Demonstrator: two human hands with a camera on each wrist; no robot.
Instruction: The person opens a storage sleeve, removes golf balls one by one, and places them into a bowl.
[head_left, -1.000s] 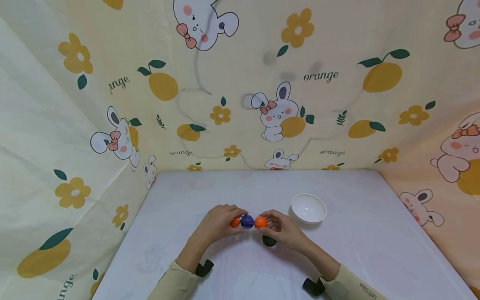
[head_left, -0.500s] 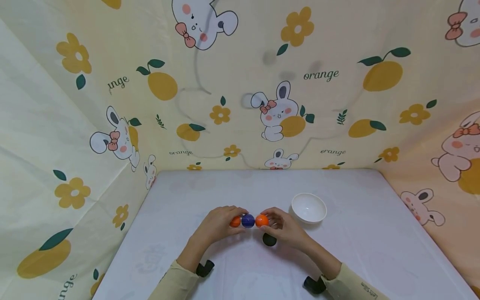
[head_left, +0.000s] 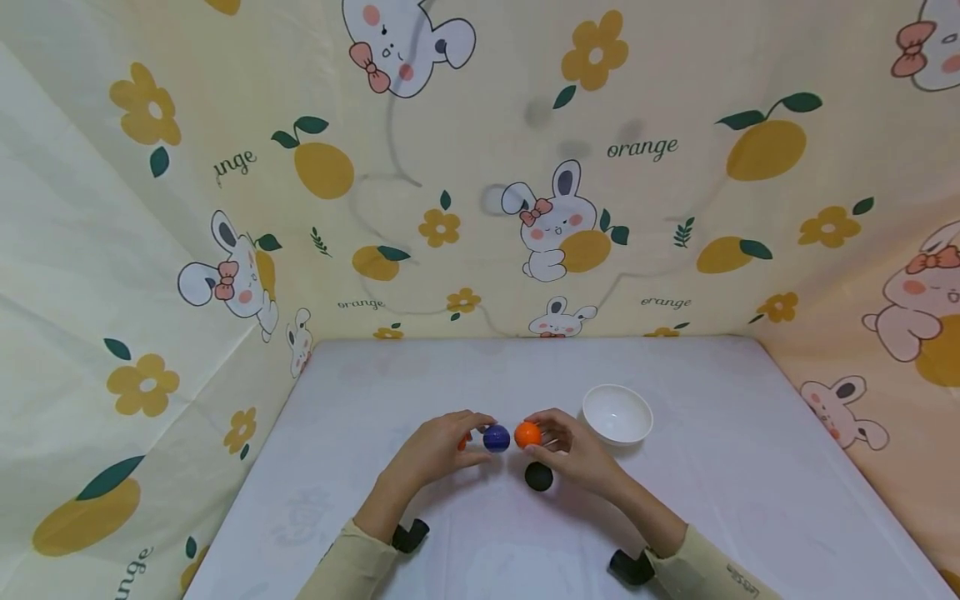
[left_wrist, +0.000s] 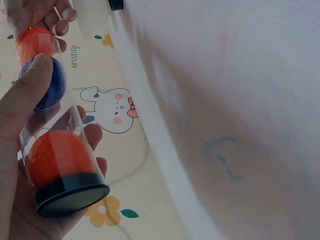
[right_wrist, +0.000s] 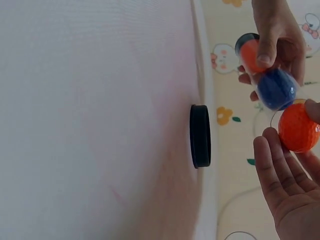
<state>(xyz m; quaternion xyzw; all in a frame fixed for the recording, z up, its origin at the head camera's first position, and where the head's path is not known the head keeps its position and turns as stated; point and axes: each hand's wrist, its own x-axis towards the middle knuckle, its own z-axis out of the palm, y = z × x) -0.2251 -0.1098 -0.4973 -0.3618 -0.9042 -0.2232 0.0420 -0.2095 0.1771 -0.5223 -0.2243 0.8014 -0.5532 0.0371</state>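
My left hand (head_left: 435, 450) grips a clear tube (left_wrist: 70, 119) with a black cap (left_wrist: 72, 196) on its lower end. An orange ball (left_wrist: 60, 157) sits inside by that cap, and a blue ball (head_left: 496, 438) lies further along, near the left thumb. At the tube's other end, my right hand (head_left: 579, 457) pinches a dimpled orange golf ball (head_left: 528, 434) between thumb and fingers. In the head view a small gap parts this ball from the blue one. Below the right hand, a round black lid (head_left: 538, 477) lies on the table.
A white bowl (head_left: 617, 415) stands on the white-covered table (head_left: 712, 467), just beyond the right hand. Patterned cloth walls (head_left: 480, 275) with rabbits and oranges close off the back and both sides.
My right hand has shifted right and slightly away with the orange golf ball, widening its gap from the blue ball. More of the black lid shows. The left hand has barely moved.
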